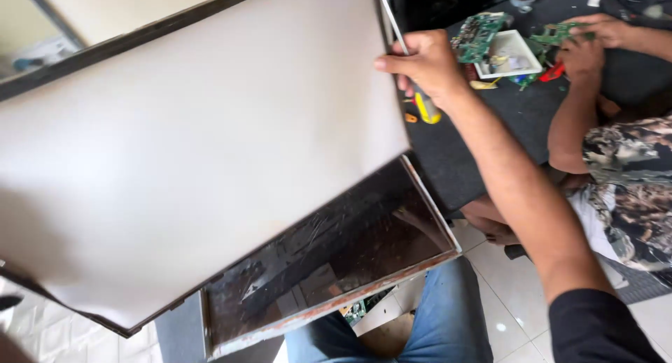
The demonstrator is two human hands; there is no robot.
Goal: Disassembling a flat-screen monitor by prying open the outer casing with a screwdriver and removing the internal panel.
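Matt, smooth white plastic-looking sheet (189, 139), pinched at the edge by the right hand (427, 63). Glossy, dark reflective panel (336, 258) beneath, with a worn, rust-tinged metal frame (336, 308). Dull dark mat (483, 125); glazed white floor tiles (518, 293); blue denim jeans (448, 314).

your right hand (425, 67) is raised ahead of you, fingers curled shut in a pinching grip, knuckles toward you. your right forearm runs bare from the wrist down to a dark sleeve at the lower right. your left hand is out of sight.
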